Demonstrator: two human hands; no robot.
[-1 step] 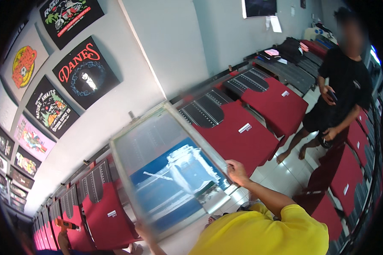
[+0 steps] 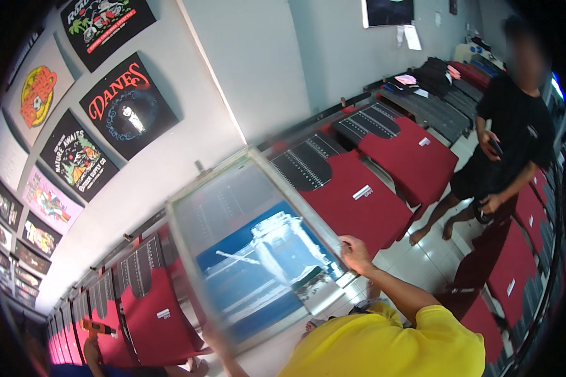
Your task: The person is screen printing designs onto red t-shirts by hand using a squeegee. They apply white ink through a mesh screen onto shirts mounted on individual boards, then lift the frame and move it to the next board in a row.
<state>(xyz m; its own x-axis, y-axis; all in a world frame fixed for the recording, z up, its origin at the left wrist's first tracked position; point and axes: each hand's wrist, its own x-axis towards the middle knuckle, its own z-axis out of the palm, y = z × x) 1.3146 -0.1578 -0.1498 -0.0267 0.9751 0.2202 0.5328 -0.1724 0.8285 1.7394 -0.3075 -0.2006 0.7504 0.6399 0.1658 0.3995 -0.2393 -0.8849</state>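
Observation:
A screen printing frame (image 2: 321, 234) is tilted in front of me. Its mesh (image 2: 217, 198) is see-through in the far part, and a blue coated area (image 2: 220, 259) with white streaks covers the near part. My right hand (image 2: 356, 254) is closed round the right-hand rail. Low on the left rail, my left hand (image 2: 217, 342) grips the frame near its corner; motion blurs it, and its fingers are partly hidden. Under the far end of the frame, a dark ruled board shows faintly through the mesh.
Red shirts on boards (image 2: 352, 204) line the wall on both sides of the frame. At right stands a person in black (image 2: 512, 138) holding a phone (image 2: 495, 148). Lower left, another person's hand (image 2: 93, 352) holds an orange gun-shaped tool (image 2: 97, 328). Printed shirt panels (image 2: 129, 107) hang on the wall.
The whole view has shifted very slightly, so the frame and the shirts sit a little further right in it. Both my hands keep their hold on the frame.

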